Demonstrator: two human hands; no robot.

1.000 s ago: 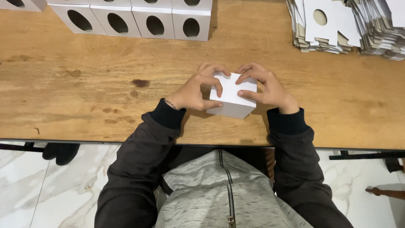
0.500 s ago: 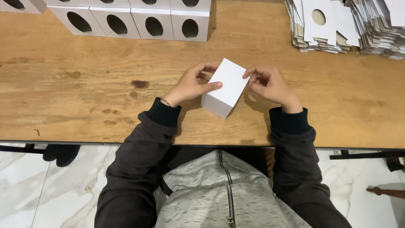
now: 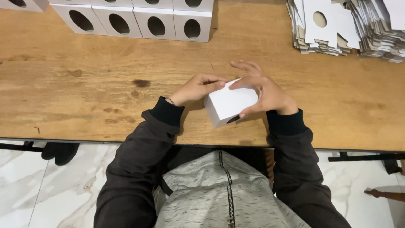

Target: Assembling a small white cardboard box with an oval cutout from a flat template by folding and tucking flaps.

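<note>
A small white cardboard box (image 3: 228,104) is held just above the wooden table (image 3: 84,97), near its front edge. My left hand (image 3: 196,88) grips the box's left top corner with fingertips. My right hand (image 3: 263,93) wraps over its right side, thumb underneath and fingers spread across the top. The box is tilted, with one blank face turned up toward me.
A row of assembled white boxes with oval cut-outs (image 3: 139,19) lines the far left of the table. Stacks of flat unfolded white box blanks (image 3: 346,25) lie at the far right. Marble floor shows below the table edge.
The box has been turned in my hands, and my right hand has shifted from its side to over its top. Both hands sit slightly nearer the table's front edge.
</note>
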